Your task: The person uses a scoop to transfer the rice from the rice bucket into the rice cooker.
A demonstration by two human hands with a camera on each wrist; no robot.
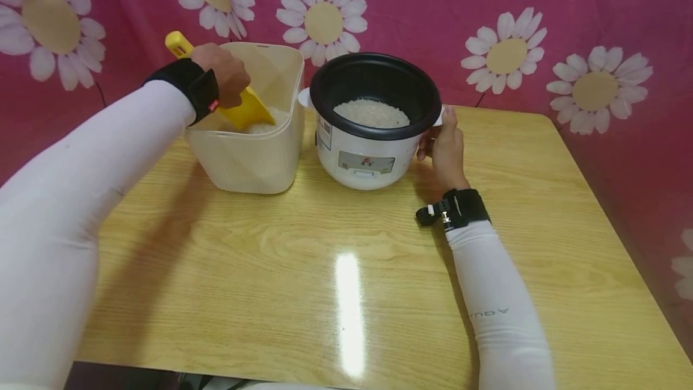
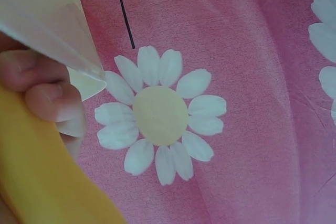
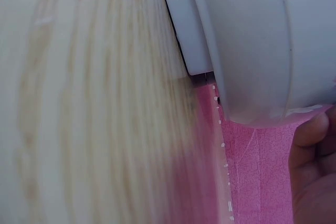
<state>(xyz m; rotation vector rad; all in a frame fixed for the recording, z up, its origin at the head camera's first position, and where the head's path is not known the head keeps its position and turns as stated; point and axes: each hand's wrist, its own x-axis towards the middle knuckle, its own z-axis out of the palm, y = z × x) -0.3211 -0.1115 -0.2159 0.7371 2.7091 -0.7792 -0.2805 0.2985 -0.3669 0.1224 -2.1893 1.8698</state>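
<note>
My left hand (image 1: 224, 74) grips a yellow scoop (image 1: 246, 112) by its handle, with the blade dipped into white rice inside a cream bin (image 1: 243, 161). The left wrist view shows curled fingers (image 2: 50, 95) around the yellow handle (image 2: 47, 166). To the right of the bin stands a white rice cooker (image 1: 360, 167) without a lid. Rice (image 1: 373, 114) lies at the bottom of its black inner pot (image 1: 373, 68). My right hand (image 1: 449, 149) holds the cooker's right side handle. In the right wrist view, that hand (image 3: 315, 166) is partly cut off beside the cooker's body (image 3: 252, 51).
Both containers stand toward the back of a wooden table (image 1: 271, 294). Behind it hangs a pink cloth (image 1: 411, 11) with large white flowers. The table's right edge slants down at the right.
</note>
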